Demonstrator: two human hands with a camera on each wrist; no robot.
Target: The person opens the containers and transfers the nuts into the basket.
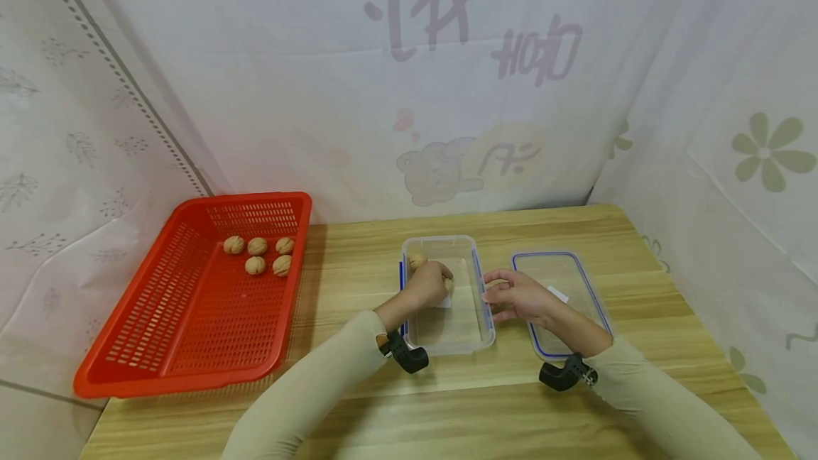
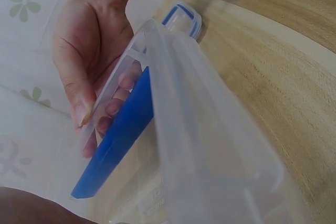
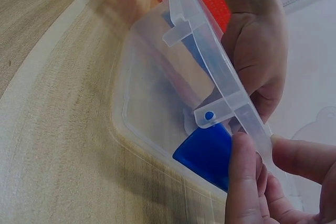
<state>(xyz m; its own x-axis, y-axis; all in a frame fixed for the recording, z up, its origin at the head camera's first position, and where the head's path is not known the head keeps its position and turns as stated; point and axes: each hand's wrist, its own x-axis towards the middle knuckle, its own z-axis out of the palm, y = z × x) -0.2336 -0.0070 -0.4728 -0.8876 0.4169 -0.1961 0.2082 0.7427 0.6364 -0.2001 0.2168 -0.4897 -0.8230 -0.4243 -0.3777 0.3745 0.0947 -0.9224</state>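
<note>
A clear plastic food container (image 1: 452, 346) with blue side latches stands on the table. My left hand (image 1: 429, 284) reaches down inside it, fingers curled around a walnut (image 1: 449, 285) that is mostly hidden. Another walnut (image 1: 417, 261) lies in the far left corner of the container. My right hand (image 1: 516, 297) holds the container's right wall, with the thumb at the rim and the fingers outside by the blue latch (image 3: 206, 153), as the right wrist view shows. In the left wrist view the same hand (image 2: 97, 45) appears beyond the rim.
A red plastic basket (image 1: 185, 379) stands on the left, with several walnuts (image 1: 256, 265) at its far right side. The container's lid (image 1: 578, 282), clear with a blue seal, lies on the table (image 1: 460, 410) under my right forearm. Printed curtains (image 1: 358, 126) hang around the table.
</note>
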